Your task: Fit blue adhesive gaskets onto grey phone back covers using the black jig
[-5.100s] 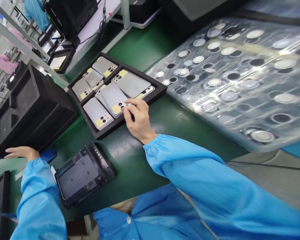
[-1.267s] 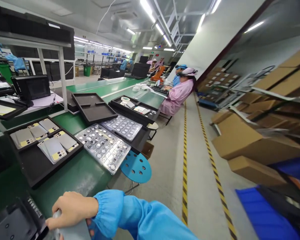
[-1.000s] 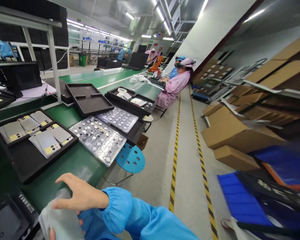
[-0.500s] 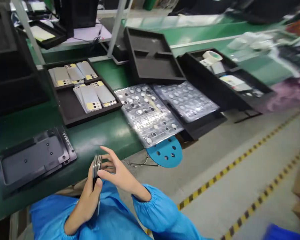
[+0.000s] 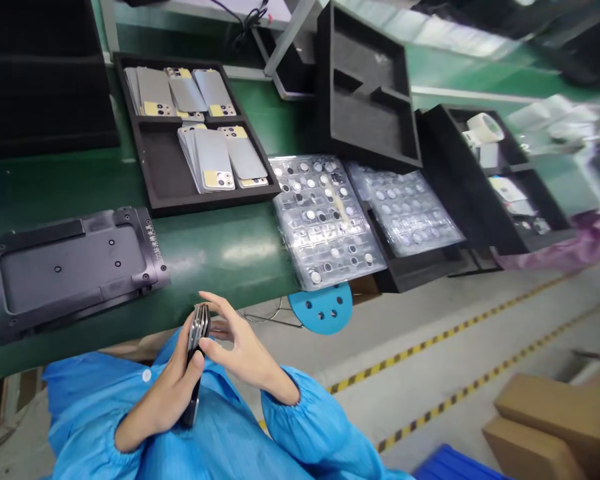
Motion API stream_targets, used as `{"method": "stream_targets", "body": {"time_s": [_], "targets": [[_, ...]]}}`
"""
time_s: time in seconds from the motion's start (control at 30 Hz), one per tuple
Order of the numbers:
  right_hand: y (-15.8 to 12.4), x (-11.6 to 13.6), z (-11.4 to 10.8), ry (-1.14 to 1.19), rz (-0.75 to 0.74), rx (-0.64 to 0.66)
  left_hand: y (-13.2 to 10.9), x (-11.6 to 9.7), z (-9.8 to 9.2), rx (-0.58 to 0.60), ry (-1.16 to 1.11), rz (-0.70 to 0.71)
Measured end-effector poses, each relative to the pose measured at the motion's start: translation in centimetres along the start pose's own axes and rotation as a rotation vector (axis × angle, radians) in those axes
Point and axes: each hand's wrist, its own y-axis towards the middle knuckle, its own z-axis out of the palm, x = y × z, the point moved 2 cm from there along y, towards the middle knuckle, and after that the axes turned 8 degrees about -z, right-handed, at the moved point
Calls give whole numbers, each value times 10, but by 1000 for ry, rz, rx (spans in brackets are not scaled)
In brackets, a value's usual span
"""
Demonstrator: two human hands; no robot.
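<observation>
Close to my body, past the front edge of the bench, I hold a small stack of phones (image 5: 200,327) on edge. My left hand (image 5: 165,397) wraps round the stack from below, thumb along its near side. On the far side, my right hand (image 5: 243,347) grips the upper end between thumb and fingers; some fingertips are hidden behind it. Left of my hands lies a dark phone-shaped fixture (image 5: 77,260) on the green bench. Beyond it, a black divided tray (image 5: 163,177) carries several silver phones (image 5: 213,157) with yellow film round their cameras.
Clear plastic sheets (image 5: 325,233) with round parts overhang the bench edge, beside another black tray (image 5: 370,113). Tape (image 5: 485,128) lies in a black box farther right. A blue stool (image 5: 325,313) stands below. Cardboard boxes (image 5: 535,450) and a blue crate (image 5: 455,465) sit lower right.
My head view has turned, so the trays and sheets appear farther right and the cardboard boxes show more fully. Both hands keep their grip on the phone stack, almost unmoved.
</observation>
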Motion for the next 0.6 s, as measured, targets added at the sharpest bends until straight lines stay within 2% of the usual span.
{"method": "stream_targets", "body": {"time_s": [0.23, 0.4, 0.5, 0.6], "targets": [[-8, -9, -3, -13, -63, -3, 2, 33, -10, -24, -268, -81], [-18, -8, -11, -79, -163, -57, -2, 34, -3, 25, -446, -100], [-30, 3, -24, -155, -219, -88, -4, 33, 2, 3, -514, -98], [-40, 30, -31, -370, -388, -65, -8, 36, 0, -61, -377, -79]]}}
